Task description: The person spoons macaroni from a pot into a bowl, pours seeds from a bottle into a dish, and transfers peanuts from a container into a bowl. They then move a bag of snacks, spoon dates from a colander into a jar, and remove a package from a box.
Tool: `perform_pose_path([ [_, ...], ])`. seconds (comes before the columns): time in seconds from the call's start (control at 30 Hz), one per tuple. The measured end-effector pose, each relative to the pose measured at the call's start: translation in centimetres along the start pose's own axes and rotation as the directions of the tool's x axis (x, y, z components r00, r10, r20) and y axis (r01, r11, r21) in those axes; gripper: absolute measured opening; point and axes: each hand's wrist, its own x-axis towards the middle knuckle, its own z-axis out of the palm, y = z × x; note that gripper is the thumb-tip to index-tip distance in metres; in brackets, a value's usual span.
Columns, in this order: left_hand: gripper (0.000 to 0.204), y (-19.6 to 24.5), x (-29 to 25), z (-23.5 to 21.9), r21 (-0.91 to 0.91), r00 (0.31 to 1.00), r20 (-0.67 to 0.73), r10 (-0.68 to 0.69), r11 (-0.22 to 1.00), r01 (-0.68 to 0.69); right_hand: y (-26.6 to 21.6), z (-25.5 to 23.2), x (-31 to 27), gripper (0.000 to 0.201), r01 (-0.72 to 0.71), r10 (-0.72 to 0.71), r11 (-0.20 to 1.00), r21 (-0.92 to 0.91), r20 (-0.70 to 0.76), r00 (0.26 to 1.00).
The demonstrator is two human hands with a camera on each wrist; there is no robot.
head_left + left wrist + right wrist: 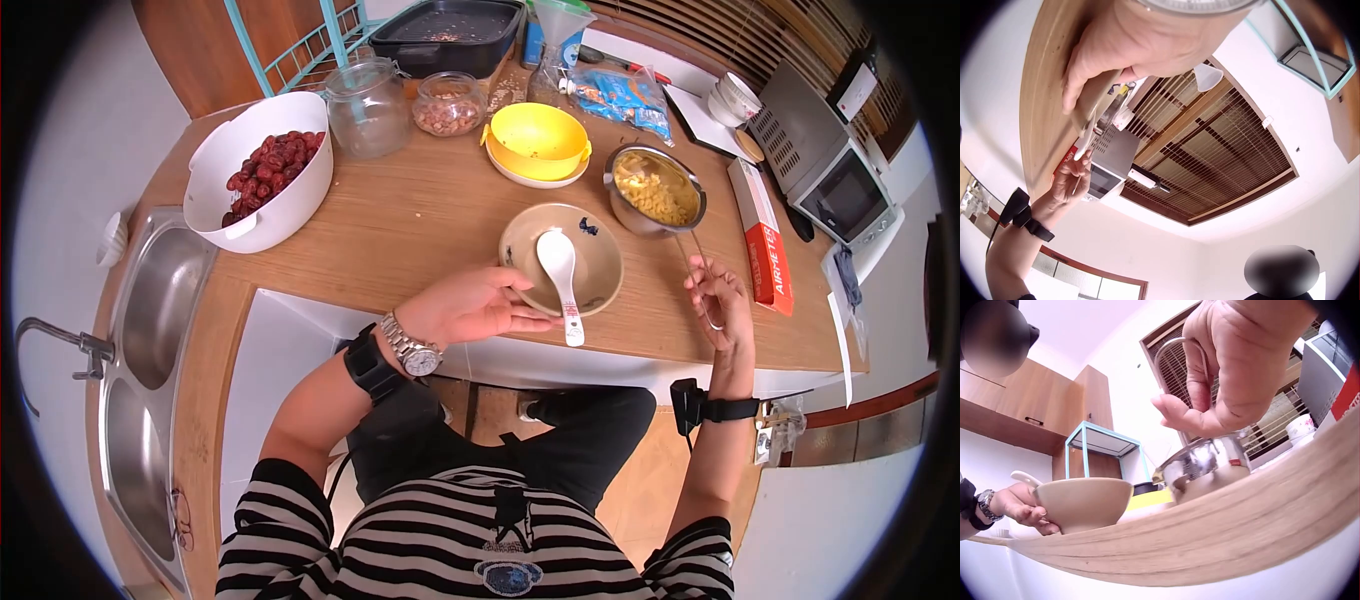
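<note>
My left hand [470, 310] holds the near-left side of a beige bowl [603, 262], thumb at the rim and fingers along the outside. A white spoon [557, 262] lies in that bowl, its handle over the near rim. To the right, a stainless steel pot [622, 208] contains pale yellow pieces. My right hand [728, 312] grips the looped end of the pot's long wire handle [692, 250]. In the right wrist view the fingers curl around this wire loop [1175, 341], and the beige bowl [1085, 503] stands at the counter edge.
Behind the bowl sits a yellow strainer bowl [540, 140] on a white dish. A white basin [290, 215] of dark red fruit, a glass jar [368, 115] and a jar of nuts [450, 105] stand left. A red-and-white box [768, 260] and a microwave [845, 190] are right; a sink [165, 300] far left.
</note>
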Motion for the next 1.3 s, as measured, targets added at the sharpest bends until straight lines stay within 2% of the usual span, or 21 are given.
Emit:
perform_pose_path([
  [0.1, 0.039, 0.0, -0.6, -0.4, 0.036, 1.0, -0.008, 0.022, 0.999, -0.022, -0.7, -1.2, -0.6, 0.032, -0.036, 0.037, 0.999, -0.012, 0.062, 0.997],
  [0.17, 0.039, 0.0, -1.0, -0.6, 0.065, 0.999, -0.014, 0.036, 0.997, -0.035, -1.0, -2.1, -0.8, 0.032, -0.065, 0.071, 0.997, -0.045, 0.154, 0.985],
  [0.2, 0.038, 0.0, -1.2, -0.5, 0.066, 0.999, -0.018, 0.038, 0.997, -0.037, -0.8, -2.6, -0.5, 0.034, -0.071, 0.076, 0.997, -0.043, 0.137, 0.988],
  [0.33, 0.037, 0.2, -1.8, -0.5, 0.106, 0.998, -0.039, 0.044, 0.994, -0.039, -1.8, -2.2, 0.1, 0.032, -0.136, 0.157, 0.985, -0.102, 0.236, 0.959],
  [0.43, 0.036, -0.1, -2.2, -0.2, 0.117, 0.995, -0.052, 0.079, 0.99, -0.073, -2.7, -1.7, 0.9, 0.027, -0.182, 0.214, 0.964, -0.194, 0.161, 0.963],
  [0.5, 0.037, -0.2, -2.2, -0.6, 0.136, 0.995, -0.046, 0.086, 0.988, -0.079, -3.1, -1.7, 1.6, 0.025, -0.185, 0.23, 0.916, -0.357, 0.089, 0.969],
  [0.57, 0.037, -0.2, -2.3, -0.7, 0.155, 0.995, -0.037, 0.091, 0.984, -0.084, -3.3, -1.8, 2.2, 0.025, -0.173, 0.221, 0.899, -0.403, 0.076, 0.972],
  [0.63, 0.037, -0.1, -2.5, -0.7, 0.196, 0.996, -0.031, 0.083, 0.978, -0.075, -3.6, -2.3, 3.1, 0.024, -0.121, 0.221, 0.822, -0.556, 0.116, 0.968],
  [0.7, 0.037, -0.1, -2.6, -0.8, 0.195, 0.997, -0.031, 0.077, 0.978, -0.07, -4.2, -2.2, 3.8, 0.022, -0.106, 0.2, 0.783, -0.612, 0.087, 0.976],
  [0.77, 0.037, -0.1, -2.8, -0.9, 0.19, 0.997, -0.033, 0.07, 0.98, -0.063, -4.2, -2.6, 4.7, 0.02, -0.04, 0.071, 0.662, -0.749, 0.01, 0.997],
  [0.83, 0.037, -0.1, -2.8, -0.7, 0.205, 0.996, -0.036, 0.086, 0.976, -0.077, -4.0, -2.6, 4.7, 0.021, -0.044, 0.045, 0.634, -0.772, -0.02, 0.999],
  [0.9, 0.038, 0.0, -2.8, -0.8, 0.217, 0.996, -0.023, 0.088, 0.973, -0.081, -3.6, -2.7, 4.5, 0.021, -0.066, 0.047, 0.752, -0.656, -0.046, 0.998],
  [1.03, 0.04, 0.0, -2.8, -1.1, 0.214, 0.996, -0.001, 0.084, 0.973, -0.081, -3.4, -2.1, 2.4, 0.021, -0.094, 0.083, 0.776, -0.624, -0.047, 0.995],
  [1.1, 0.039, 0.0, -2.7, -1.3, 0.212, 0.997, 0.03, 0.074, 0.974, -0.078, -2.5, -2.7, 1.4, 0.02, -0.127, 0.122, 0.918, -0.377, -0.037, 0.992],
  [1.17, 0.039, -0.2, -2.5, -1.3, 0.211, 0.996, 0.061, 0.06, 0.975, -0.071, -1.7, -1.8, 0.3, 0.019, -0.147, 0.129, 0.937, -0.318, -0.074, 0.989],
  [1.23, 0.038, -0.6, -2.0, -1.2, 0.208, 0.997, 0.059, 0.047, 0.976, -0.058, -1.2, 0.3, -0.9, 0.017, -0.125, 0.098, 0.988, -0.092, -0.258, 0.961],
  [1.27, 0.038, -0.8, -1.8, -1.0, 0.208, 0.997, 0.062, 0.044, 0.977, -0.056, -1.3, 1.1, -1.3, 0.017, -0.143, 0.137, 0.99, 0.001, -0.288, 0.948],
  [1.3, 0.038, -1.0, -1.5, -0.7, 0.207, 0.997, 0.062, 0.044, 0.977, -0.056, -1.4, 2.1, -1.5, 0.017, -0.142, 0.136, 0.99, 0.0, -0.291, 0.947],
])
